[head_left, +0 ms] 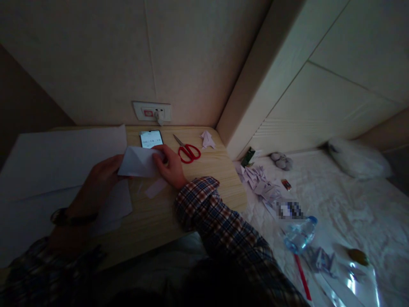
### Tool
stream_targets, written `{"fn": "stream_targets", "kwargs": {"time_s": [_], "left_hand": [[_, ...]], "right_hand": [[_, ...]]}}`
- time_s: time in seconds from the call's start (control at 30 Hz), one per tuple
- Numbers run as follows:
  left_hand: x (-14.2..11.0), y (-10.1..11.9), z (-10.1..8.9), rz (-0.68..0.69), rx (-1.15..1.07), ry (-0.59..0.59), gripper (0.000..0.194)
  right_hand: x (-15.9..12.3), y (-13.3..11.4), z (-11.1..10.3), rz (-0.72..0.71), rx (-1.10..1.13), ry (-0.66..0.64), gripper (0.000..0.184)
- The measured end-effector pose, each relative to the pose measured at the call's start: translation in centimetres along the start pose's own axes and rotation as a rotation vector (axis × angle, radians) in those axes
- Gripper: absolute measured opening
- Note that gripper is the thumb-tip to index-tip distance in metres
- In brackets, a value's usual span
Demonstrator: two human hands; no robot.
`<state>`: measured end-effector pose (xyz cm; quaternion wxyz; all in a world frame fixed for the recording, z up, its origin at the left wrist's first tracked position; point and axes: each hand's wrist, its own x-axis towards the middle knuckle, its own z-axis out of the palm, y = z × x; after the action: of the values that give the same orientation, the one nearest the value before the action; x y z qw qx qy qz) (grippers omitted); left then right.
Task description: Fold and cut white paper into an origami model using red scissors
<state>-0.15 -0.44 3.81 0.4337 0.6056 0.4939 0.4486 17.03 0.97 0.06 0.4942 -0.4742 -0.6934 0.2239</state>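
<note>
Between my two hands is a folded piece of white paper, raised a little over the wooden tabletop. My left hand grips its left edge, the fingers partly hidden behind the sheet. At the right end, my right hand pinches the paper between thumb and fingers. Just below lies a narrow paper strip on the table. Red-handled scissors rest to the right of my right hand, and a lit phone showing a timer sits behind the paper.
Large white sheets cover the table's left side. A small folded paper figure stands at the back right corner. On the bed to the right lie a heap of folded papers and a plastic bottle. A wall socket is behind the table.
</note>
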Motion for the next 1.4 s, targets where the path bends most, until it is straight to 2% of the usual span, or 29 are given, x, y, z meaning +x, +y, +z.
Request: {"fn": "stream_targets", "kwargs": {"time_s": [0.17, 0.3, 0.43, 0.57, 0.7, 0.83, 0.97, 1.13, 1.3, 1.4], "left_hand": [[0.1, -1.0, -0.2, -0.155, -0.284, -0.067, 0.024], [0.3, -1.7, -0.2, -0.183, -0.335, -0.035, 0.028], [0.2, -1.3, 0.3, -0.177, -0.29, -0.007, 0.034], [0.2, -0.5, 0.5, -0.152, -0.042, 0.028, 0.029], [0.3, -0.5, 0.2, -0.051, 0.249, 0.093, 0.023], [0.3, -1.1, 0.0, 0.068, 0.43, 0.153, 0.025], [0.3, -1.3, 0.1, 0.065, 0.396, 0.155, 0.024], [0.2, -0.6, 0.3, 0.025, 0.31, 0.164, 0.022], [0.1, -0.2, 0.4, -0.01, 0.227, 0.158, 0.026], [0.0, -0.2, 0.4, -0.028, 0.187, 0.171, 0.027]], "right_hand": [[0.1, 0.0, 0.0, 0.015, 0.088, 0.042, 0.02], [0.3, 0.1, 0.1, 0.062, 0.192, 0.042, 0.023], [0.4, 0.2, 0.2, 0.058, 0.263, 0.038, 0.026], [0.4, -0.3, 0.4, 0.094, 0.244, -0.039, 0.028], [0.3, -0.6, 0.6, 0.129, 0.194, -0.062, 0.032], [0.2, -0.6, 0.5, 0.178, 0.154, -0.023, 0.02], [0.3, -0.5, 0.3, 0.149, 0.161, 0.01, 0.017], [0.3, -0.5, 0.2, 0.121, 0.12, -0.02, 0.018], [0.3, -0.5, 0.3, 0.107, 0.176, -0.013, 0.031], [0.3, -0.6, 0.3, 0.127, 0.182, -0.018, 0.031]]}}
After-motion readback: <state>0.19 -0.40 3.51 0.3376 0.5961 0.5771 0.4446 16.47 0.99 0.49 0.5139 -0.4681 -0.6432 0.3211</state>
